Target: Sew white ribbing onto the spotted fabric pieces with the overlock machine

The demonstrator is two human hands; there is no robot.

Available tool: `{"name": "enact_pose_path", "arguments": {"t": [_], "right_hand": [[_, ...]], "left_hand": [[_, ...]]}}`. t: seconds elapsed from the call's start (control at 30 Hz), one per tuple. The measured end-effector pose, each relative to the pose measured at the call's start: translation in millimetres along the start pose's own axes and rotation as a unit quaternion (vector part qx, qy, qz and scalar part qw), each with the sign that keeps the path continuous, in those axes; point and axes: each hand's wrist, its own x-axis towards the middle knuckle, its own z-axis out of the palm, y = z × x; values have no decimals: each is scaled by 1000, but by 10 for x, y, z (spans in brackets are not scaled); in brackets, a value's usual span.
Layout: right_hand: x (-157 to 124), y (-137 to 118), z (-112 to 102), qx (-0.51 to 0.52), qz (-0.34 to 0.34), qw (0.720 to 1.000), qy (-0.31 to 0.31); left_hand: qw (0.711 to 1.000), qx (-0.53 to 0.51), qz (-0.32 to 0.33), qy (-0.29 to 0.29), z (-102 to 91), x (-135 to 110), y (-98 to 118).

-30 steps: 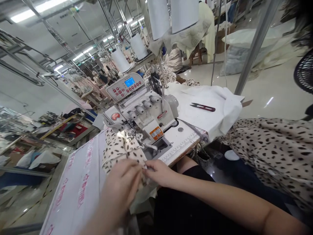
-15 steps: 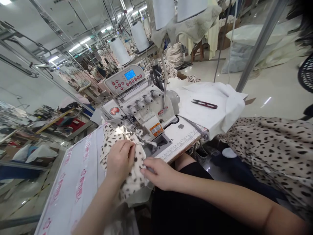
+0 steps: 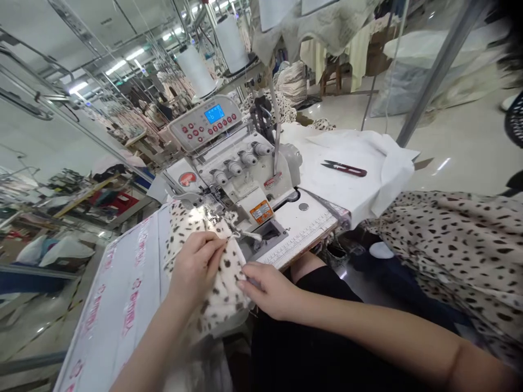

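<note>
Spotted fabric (image 3: 229,286) lies between left hand (image 3: 194,267) and right hand (image 3: 272,291); both hands, fingers closed, pinch it

glossy floor (image 3: 466,147) – lit ceiling tubes (image 3: 116,67)

The left forearm (image 3: 153,337) is bare and rises from the bottom edge of the view, slanting upward to the right, and its wrist (image 3: 178,294) is almost straight. The left hand (image 3: 198,261) shows its back; the fingers (image 3: 204,239) are bent inward, and thumb and index finger come together in a pinch. The right forearm (image 3: 359,324), also bare, enters from the lower right and stretches leftward, rising gently. The right hand (image 3: 272,291) is near the left one, not touching it. Its index finger reaches leftward with the thumb (image 3: 250,290) beneath; whether these two press together, I cannot tell.
</note>
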Motion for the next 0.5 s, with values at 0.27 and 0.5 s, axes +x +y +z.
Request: {"name": "enact_pose_path", "arguments": {"t": [0.27, 0.5], "right_hand": [[121, -18, -41, -3, -3, 1000, 0], [400, 25, -101, -28, -5, 1000, 8]], "left_hand": [[999, -5, -7, -50, -87, -12, -93], [999, 0, -13, -49, -50, 63, -329]]}}
